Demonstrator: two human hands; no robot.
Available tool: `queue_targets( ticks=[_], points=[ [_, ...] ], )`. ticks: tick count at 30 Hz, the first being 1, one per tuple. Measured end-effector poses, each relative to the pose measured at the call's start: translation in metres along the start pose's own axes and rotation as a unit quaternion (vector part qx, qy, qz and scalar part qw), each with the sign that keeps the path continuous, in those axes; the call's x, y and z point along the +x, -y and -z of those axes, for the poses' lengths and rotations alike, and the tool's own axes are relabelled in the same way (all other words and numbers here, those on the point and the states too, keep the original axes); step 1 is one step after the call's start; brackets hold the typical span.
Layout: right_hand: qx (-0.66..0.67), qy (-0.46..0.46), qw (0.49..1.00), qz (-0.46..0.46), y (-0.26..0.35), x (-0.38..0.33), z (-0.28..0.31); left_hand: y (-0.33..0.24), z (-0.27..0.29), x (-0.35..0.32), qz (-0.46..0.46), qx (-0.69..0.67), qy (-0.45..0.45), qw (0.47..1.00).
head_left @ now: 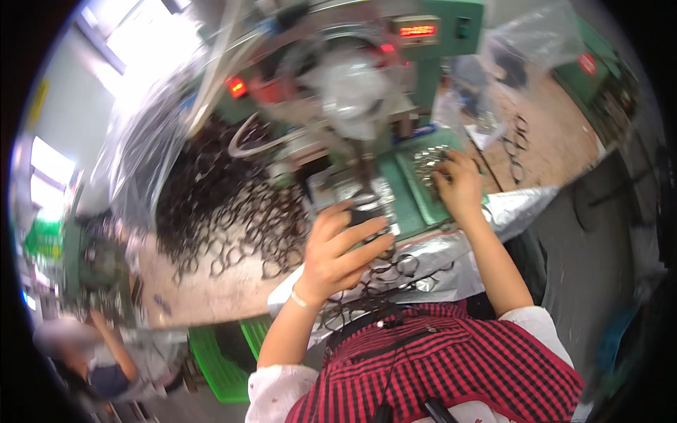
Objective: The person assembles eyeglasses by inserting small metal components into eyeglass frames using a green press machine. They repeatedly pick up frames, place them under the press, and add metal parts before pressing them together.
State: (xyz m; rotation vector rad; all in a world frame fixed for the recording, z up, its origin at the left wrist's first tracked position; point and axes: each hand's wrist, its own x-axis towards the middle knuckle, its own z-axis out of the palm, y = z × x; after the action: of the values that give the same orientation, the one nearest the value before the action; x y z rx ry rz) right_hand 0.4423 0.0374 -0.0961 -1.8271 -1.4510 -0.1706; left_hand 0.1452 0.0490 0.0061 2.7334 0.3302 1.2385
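Note:
My left hand (342, 250) is at the front of the green machine's work spot, fingers apart and slightly bent over a dark piece (372, 217) beside the foil-covered plate (328, 190). Whether it presses on that piece I cannot tell. To the right, my right hand (460, 185) reaches into a green tray (411, 185) of small shiny metal parts (431, 161). Its fingertips are bent together among the parts; what they pinch is too small and blurred to name. Dark looped bands (405, 265) lie on the foil in front of my lap.
The green machine's head (352, 92) stands above my hands, with a red display (417, 30). A big heap of dark ring-ended bands (218, 190) covers the table to the left. More bands (518, 151) lie at right. Another person (116, 359) sits at lower left by a green crate (218, 366).

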Motion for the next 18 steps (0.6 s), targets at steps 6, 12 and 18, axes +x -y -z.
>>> queue_targets(
  ticks=[6, 12, 18],
  points=[
    [0.070, -0.052, 0.996, -0.008, 0.009, 0.006, 0.005, -0.042, 0.007, -0.033, 0.099, 0.058, -0.012, 0.993],
    [0.164, -0.060, 0.983, -0.056, 0.018, 0.004, 0.025, -0.005, 0.149, -0.105, 0.321, 0.323, -0.377, 0.807],
    [0.230, -0.052, 0.970, -0.057, 0.043, 0.019, 0.005, 0.131, 0.189, -0.234, 0.674, 0.394, -0.089, 0.618]
  ],
)
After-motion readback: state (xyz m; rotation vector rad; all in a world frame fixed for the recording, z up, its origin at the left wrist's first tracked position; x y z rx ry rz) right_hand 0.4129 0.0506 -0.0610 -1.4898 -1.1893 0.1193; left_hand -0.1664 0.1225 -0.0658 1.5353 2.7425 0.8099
